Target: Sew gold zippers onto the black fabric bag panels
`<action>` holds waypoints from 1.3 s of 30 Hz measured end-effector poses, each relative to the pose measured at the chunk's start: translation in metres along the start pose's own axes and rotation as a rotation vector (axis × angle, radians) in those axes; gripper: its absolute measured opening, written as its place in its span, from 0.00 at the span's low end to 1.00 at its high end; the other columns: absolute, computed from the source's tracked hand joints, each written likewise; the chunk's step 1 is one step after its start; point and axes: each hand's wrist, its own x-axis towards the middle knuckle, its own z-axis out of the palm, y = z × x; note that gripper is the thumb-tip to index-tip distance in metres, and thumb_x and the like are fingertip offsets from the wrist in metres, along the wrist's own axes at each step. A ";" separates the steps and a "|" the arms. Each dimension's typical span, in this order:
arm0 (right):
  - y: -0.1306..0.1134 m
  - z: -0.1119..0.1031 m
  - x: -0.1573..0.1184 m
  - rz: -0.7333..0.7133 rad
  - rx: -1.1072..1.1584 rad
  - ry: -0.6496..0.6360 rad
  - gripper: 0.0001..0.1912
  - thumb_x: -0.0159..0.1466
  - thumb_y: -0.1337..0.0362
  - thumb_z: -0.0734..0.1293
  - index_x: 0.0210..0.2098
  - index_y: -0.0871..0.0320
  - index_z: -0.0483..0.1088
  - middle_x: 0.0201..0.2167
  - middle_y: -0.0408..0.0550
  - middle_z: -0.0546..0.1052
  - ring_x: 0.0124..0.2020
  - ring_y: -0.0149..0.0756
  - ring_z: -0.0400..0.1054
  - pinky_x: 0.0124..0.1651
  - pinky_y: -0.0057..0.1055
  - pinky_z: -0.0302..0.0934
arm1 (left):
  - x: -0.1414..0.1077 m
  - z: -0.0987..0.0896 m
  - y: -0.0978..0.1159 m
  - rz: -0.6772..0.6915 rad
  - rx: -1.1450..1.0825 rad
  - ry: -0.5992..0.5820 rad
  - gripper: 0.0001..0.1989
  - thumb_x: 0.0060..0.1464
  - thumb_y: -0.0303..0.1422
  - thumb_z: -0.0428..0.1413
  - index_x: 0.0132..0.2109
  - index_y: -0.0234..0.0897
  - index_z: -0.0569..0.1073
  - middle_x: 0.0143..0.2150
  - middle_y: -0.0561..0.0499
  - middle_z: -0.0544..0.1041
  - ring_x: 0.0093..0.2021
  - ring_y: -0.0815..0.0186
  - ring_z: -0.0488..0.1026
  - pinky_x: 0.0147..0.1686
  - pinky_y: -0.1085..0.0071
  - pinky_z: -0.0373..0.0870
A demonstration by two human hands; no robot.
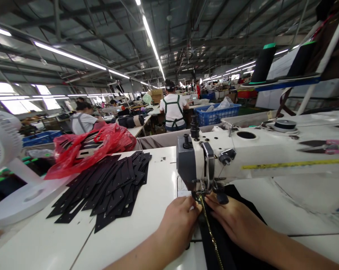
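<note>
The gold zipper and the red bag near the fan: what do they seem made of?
Gold zipper: probably polished metal, since it glints, though coated plastic is possible. Red bag: likely thin, glossy plastic film, from its crumpled, shiny folds.

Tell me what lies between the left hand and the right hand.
In the head view, a gold-coloured zipper on black fabric lies between the left hand and the right hand.

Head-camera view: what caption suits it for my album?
Left hand and right hand at a sewing machine, working black fabric with a gold zipper; black strips alongside.
</note>
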 end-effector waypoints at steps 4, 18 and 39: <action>-0.013 -0.009 -0.013 0.151 0.008 -0.068 0.19 0.64 0.68 0.58 0.54 0.59 0.65 0.54 0.54 0.68 0.53 0.40 0.64 0.55 0.40 0.61 | -0.012 -0.023 0.001 0.022 -0.160 -0.135 0.19 0.52 0.28 0.55 0.53 0.37 0.67 0.52 0.43 0.69 0.49 0.57 0.69 0.49 0.61 0.69; -0.027 0.005 -0.047 0.126 -0.193 -0.057 0.21 0.64 0.62 0.58 0.56 0.60 0.64 0.57 0.55 0.65 0.57 0.45 0.60 0.54 0.47 0.62 | -0.012 -0.024 0.011 0.137 -0.112 -0.076 0.13 0.58 0.34 0.52 0.49 0.38 0.70 0.50 0.49 0.73 0.52 0.62 0.68 0.61 0.58 0.49; -0.031 0.001 -0.010 0.156 -0.017 -0.061 0.13 0.60 0.72 0.58 0.44 0.59 0.66 0.43 0.54 0.68 0.44 0.44 0.64 0.47 0.46 0.62 | -0.007 -0.002 0.020 0.142 0.027 0.200 0.08 0.60 0.27 0.46 0.41 0.31 0.70 0.40 0.43 0.75 0.41 0.60 0.74 0.44 0.62 0.73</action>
